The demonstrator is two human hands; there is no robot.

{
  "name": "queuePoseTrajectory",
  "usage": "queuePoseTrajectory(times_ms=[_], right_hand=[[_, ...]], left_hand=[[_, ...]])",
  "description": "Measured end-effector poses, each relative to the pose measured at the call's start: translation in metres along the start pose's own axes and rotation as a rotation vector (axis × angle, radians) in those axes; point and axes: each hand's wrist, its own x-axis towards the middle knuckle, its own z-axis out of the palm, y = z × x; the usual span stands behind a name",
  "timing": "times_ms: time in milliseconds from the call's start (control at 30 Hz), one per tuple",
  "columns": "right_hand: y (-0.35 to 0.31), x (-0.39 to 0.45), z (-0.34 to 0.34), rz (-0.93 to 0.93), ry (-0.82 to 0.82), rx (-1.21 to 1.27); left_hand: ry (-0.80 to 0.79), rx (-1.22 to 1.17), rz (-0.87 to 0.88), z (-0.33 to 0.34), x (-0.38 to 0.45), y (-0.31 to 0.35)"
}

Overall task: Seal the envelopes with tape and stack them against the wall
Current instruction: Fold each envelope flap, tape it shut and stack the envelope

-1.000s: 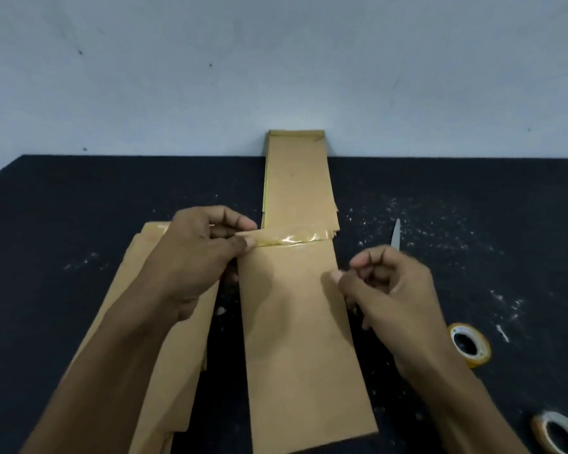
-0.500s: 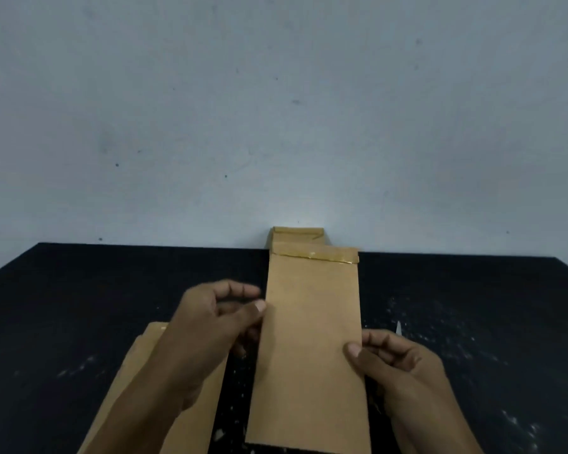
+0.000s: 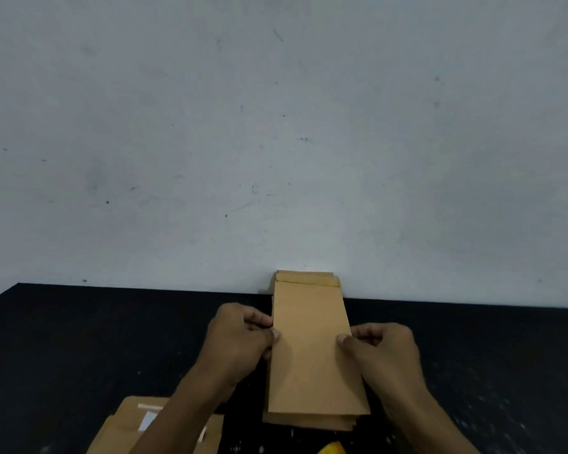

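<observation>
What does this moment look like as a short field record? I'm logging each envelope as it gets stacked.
top envelope: brown, taped flap end toward the wall, lying on the stack
stack: sealed envelopes, far end at the wall
left hand: grip on the top envelope's left edge, thumb on top
right hand: grip on its right edge, thumb on top
unsealed pile: near left on the black table
yellow object: bottom edge, cannot tell what it is
step: top envelope sealed and placed, both hands on it
</observation>
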Motion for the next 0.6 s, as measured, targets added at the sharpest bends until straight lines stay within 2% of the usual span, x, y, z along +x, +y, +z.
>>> queuePoseTrajectory(times_ms=[267, 600], right_hand=[[0.016, 0.054, 0.031, -0.06, 0.086, -0.313], [0.019, 0.041, 0.026, -0.162, 0.094, -0.302]], left_hand=[[0.015, 0.121, -0.007, 0.02, 0.058, -0.014], [0.01, 0.195, 0.031, 0.013, 0.047, -0.02]])
